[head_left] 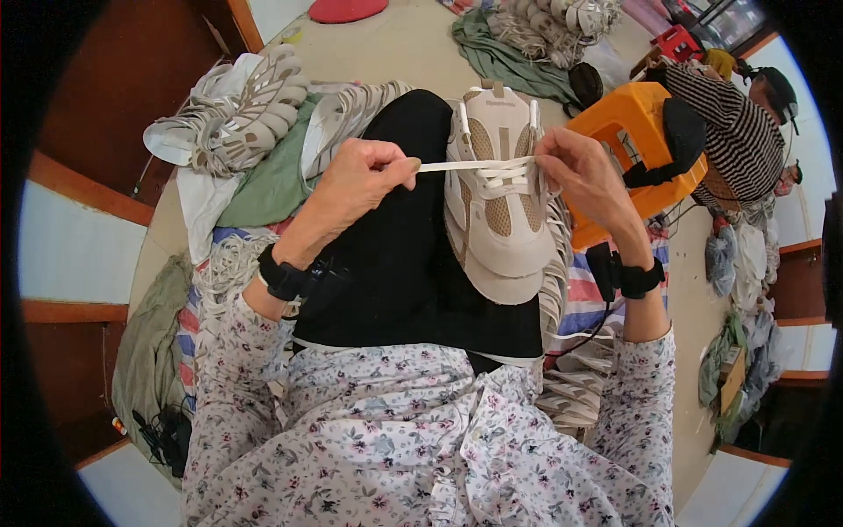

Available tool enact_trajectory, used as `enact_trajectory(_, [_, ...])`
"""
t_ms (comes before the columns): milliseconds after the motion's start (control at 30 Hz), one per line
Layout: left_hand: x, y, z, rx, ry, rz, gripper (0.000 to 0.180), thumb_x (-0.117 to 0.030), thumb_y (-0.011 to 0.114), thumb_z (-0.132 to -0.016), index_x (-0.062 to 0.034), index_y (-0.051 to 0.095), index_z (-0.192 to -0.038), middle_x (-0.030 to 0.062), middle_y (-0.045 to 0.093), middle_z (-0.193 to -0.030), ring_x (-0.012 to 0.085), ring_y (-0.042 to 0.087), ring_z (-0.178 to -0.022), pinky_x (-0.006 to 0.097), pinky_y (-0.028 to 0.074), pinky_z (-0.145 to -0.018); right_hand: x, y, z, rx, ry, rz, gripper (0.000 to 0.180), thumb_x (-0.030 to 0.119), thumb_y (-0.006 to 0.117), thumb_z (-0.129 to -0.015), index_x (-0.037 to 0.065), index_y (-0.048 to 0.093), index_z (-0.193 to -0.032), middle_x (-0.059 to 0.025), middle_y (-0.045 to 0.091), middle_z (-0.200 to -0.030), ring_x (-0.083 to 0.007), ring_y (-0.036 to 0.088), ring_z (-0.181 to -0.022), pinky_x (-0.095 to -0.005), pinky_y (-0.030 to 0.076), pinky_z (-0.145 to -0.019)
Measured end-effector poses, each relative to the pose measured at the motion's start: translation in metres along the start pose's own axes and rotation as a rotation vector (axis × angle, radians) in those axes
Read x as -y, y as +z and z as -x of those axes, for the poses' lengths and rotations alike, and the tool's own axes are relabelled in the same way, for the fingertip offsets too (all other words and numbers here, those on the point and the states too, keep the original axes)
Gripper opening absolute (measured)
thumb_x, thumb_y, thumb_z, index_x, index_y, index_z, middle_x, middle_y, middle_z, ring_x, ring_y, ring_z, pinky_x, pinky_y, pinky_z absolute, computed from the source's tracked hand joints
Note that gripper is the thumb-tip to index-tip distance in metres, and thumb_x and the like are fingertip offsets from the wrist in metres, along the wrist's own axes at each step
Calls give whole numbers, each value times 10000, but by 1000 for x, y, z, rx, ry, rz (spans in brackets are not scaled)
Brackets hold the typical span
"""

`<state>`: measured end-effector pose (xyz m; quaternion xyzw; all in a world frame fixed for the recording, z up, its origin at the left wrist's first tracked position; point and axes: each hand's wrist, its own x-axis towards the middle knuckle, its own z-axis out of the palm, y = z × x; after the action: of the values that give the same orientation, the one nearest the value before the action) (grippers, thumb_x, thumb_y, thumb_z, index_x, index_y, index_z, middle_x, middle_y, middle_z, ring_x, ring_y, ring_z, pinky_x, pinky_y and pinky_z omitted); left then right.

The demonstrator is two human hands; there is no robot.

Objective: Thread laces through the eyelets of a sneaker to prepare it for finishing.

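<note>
A beige and white sneaker with tan mesh lies on my lap, its toe pointing toward me. Its white shoelace crosses the tongue and runs through the lower eyelets. To the left of the shoe, my left hand pinches one end of the lace and holds it taut. At the right side of the eyelets, my right hand is closed in a pinch on the lace, close against the shoe. A black cloth covers my lap beneath the sneaker.
Stacked shoe uppers lie at the far left on green cloth. Loose laces hang by my left forearm. An orange plastic stool stands at right, near a person in a striped top. More uppers are piled at the back.
</note>
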<state>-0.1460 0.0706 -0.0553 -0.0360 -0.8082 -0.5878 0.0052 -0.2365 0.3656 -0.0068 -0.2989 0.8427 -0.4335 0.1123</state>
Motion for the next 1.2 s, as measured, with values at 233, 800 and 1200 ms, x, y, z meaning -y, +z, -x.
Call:
enact_trajectory(233, [29,-60,27,-2,-199,855,136,-146,597,-942,-35,589,-864,-32,483,-726,23,395,-565,183,286,-482,-9,-20,28,130,102,-977,203,110,600,-957,7,611,-1132,49,465,-699,-57,420,-591,-229,335,-517])
enact_trajectory(800, [60,-427,234,-960,410,1233,294,105,477,-945,127,481,-1238,254,522,-1339,349,524,-1263,435,511,-1025,-58,-237,207,-829,-210,140,597,-64,482,-919,24,364,-1498,-77,545,-1288,-144,521,-1176,-247,410,-1011])
enact_trajectory(1200, [-43,-337,176,-901,404,-335,450,-220,481,-1029,42,478,-1394,88,535,-1412,164,433,-1360,273,297,-1134,-124,-349,431,-960,-85,607,503,-29,376,-984,-37,338,-1485,-78,416,-1503,-150,404,-1367,-271,330,-1127])
